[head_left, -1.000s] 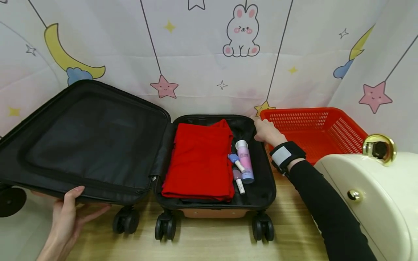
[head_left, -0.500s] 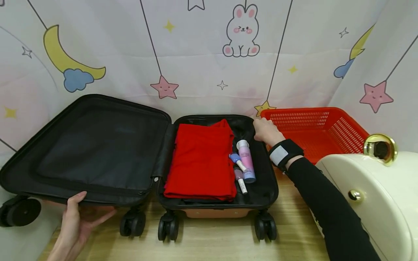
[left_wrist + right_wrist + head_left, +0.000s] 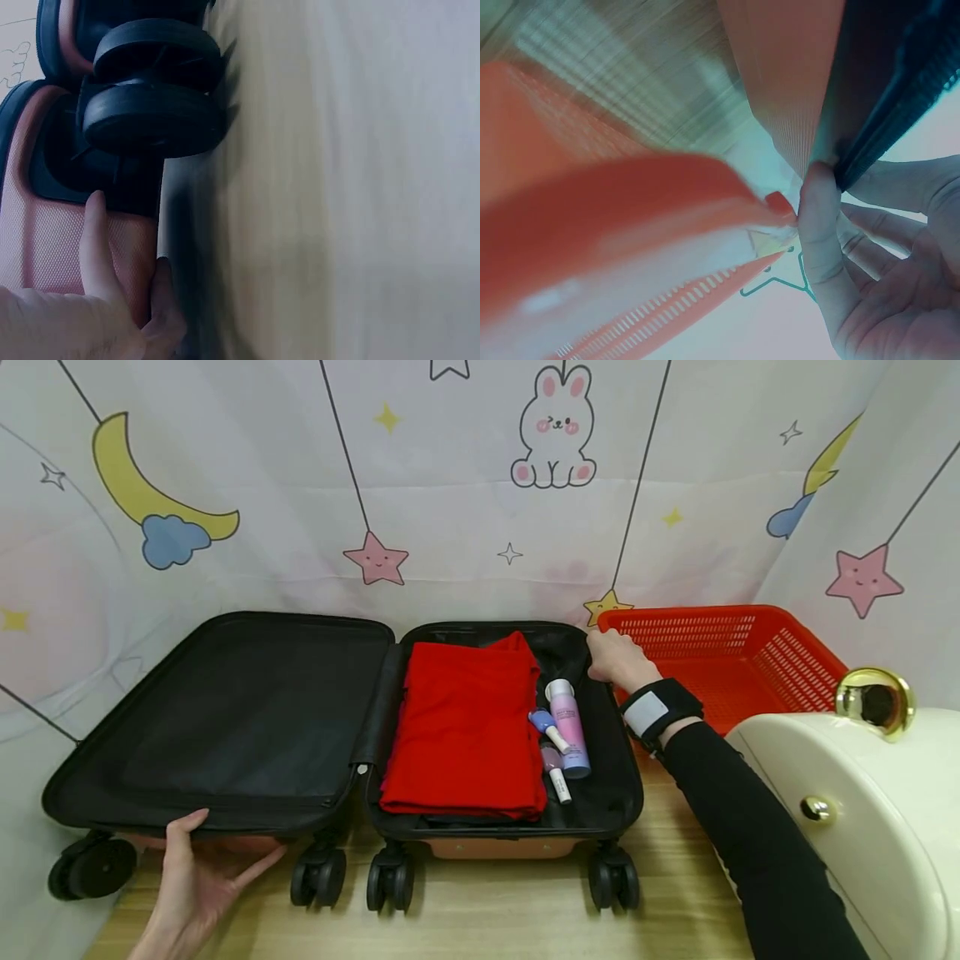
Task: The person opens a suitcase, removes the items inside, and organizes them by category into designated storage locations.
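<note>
A suitcase [image 3: 611,793] lies open in the head view, its black-lined lid [image 3: 247,718] spread to the left with its outer end slightly raised. My left hand [image 3: 191,889] holds the lid's front edge, thumb over the rim and fingers beneath. In the left wrist view those fingers [image 3: 97,247] lie along the pink ribbed shell beside a wheel [image 3: 154,120]. My right hand [image 3: 621,662] pinches the packed half's right rim near its back corner. Folded red clothing [image 3: 465,735] fills that half's left side. Beside it lie a pink-blue bottle [image 3: 567,727] and two small nail polish bottles, blue [image 3: 542,721] and mauve [image 3: 551,758].
Right of the suitcase stands a red slotted plastic basket [image 3: 817,652], close to my right hand. A cream rounded cabinet [image 3: 847,777] with gold knobs is at the right front. Behind everything hangs a printed curtain [image 3: 465,485]. The wood-look surface [image 3: 510,918] shows in front.
The lid has swung down leftward to a flatter position, with my left hand moving down and right along with it. My right hand has stayed at the packed half's rim.
</note>
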Available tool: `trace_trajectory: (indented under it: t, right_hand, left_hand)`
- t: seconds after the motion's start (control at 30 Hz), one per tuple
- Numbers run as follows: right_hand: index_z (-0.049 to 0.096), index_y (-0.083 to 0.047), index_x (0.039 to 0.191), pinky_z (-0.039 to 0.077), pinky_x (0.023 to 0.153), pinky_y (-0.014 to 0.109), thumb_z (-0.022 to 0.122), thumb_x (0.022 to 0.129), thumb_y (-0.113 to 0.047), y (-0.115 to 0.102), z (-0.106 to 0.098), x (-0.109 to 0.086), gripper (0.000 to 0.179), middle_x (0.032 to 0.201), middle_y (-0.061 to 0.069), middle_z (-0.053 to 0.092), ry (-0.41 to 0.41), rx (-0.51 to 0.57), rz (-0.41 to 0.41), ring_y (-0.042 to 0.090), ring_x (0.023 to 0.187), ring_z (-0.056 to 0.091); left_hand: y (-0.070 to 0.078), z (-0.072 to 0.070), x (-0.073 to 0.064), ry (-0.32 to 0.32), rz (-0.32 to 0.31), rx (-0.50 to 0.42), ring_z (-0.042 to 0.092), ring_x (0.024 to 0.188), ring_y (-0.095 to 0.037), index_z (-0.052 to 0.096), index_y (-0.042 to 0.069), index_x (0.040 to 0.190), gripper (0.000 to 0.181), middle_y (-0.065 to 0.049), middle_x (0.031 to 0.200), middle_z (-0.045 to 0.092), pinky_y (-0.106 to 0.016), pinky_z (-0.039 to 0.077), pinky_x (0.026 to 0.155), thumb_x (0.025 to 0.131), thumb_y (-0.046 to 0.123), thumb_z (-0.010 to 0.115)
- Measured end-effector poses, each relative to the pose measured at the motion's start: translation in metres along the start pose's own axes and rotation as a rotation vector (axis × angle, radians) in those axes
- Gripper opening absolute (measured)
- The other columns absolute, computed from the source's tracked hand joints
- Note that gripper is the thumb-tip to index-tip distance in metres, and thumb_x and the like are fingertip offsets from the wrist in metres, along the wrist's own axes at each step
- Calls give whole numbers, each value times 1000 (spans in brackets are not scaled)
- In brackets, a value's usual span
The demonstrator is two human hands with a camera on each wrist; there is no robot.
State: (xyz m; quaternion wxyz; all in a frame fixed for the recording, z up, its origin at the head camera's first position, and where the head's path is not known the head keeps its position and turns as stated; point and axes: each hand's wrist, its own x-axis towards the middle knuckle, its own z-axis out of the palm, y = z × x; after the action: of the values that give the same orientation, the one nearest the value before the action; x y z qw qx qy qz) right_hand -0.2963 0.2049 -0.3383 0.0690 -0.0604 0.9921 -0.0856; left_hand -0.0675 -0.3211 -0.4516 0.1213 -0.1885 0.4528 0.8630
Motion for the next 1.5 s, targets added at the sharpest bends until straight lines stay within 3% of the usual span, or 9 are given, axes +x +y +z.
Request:
trace_trajectory:
  t: [0.17, 0.27, 0.43, 0.5, 0.6, 0.73, 1.07, 1.23, 1.5]
  right_hand:
    - [53, 1, 133, 56, 64, 39, 64, 90, -8, 4, 0, 0, 46, 113, 28, 63, -19, 67, -12, 36, 79, 64]
    - [52, 0, 137, 57, 60, 35, 65, 90, -8, 9, -2, 2, 50, 117, 29, 62, -36, 107, 2, 35, 74, 67]
    - [46, 4, 144, 62, 73, 39, 65, 95, -16, 20, -3, 5, 57, 132, 33, 57, -54, 163, 24, 35, 80, 69]
    - [45, 5, 146, 62, 76, 40, 63, 97, -18, 23, -3, 5, 57, 135, 33, 55, -53, 199, 32, 37, 82, 71]
    - [46, 3, 145, 60, 75, 41, 60, 98, -19, 27, -1, 4, 54, 136, 31, 56, -5, 223, 37, 39, 85, 67]
    - [48, 2, 143, 54, 81, 48, 56, 97, -20, 33, 1, 0, 52, 134, 29, 55, 83, 204, 91, 40, 95, 56]
    - [49, 4, 128, 49, 75, 43, 48, 101, -25, 41, 7, -11, 40, 111, 26, 56, 4, 160, 226, 39, 92, 55]
    - [53, 4, 122, 50, 76, 44, 50, 99, -23, 40, 6, -11, 36, 110, 27, 58, -6, 130, 230, 40, 92, 55]
    - [51, 7, 122, 48, 85, 46, 47, 101, -21, 43, 4, -11, 35, 107, 26, 58, -46, 100, 199, 39, 95, 55]
  left_hand:
    - [-5, 2, 1, 78, -92, -103, 60, 107, -15, -4, 54, 147, 64, 6, 140, 24, -46, 45, 112, 97, 65, 35]
    - [-3, 5, 1, 103, -132, -46, 59, 109, -16, -8, 48, 151, 73, 4, 139, 29, -46, 44, 114, 95, 70, 35]
    - [8, 7, -8, 55, -249, 356, 70, 102, -24, -21, 11, 158, 108, -5, 119, 62, -52, 49, 106, 88, 85, 16]
    - [17, 8, -15, 3, -303, 583, 73, 100, -27, -7, -10, 156, 121, -12, 108, 72, -52, 54, 99, 86, 87, 5]
    - [30, 19, -28, -15, -333, 894, 76, 90, -27, 42, -21, 139, 125, -13, 97, 78, -44, 60, 85, 88, 85, 1]
    - [49, 48, -41, -85, -215, 1123, 74, 72, -20, 74, -2, 100, 85, -4, 80, 77, -36, 61, 70, 104, 65, 22]
    - [80, 164, -20, -262, 444, 1395, 72, 70, -17, 66, -3, 121, 40, -9, 82, 74, -29, 61, 65, 106, 32, 52]
    - [83, 208, 10, -352, 515, 1527, 72, 78, -17, 62, 1, 128, 38, -11, 92, 76, -25, 59, 69, 103, 28, 57]
    - [95, 256, 43, -454, 408, 1827, 69, 89, -22, 50, -2, 140, 53, -18, 111, 73, -35, 55, 72, 102, 34, 56]
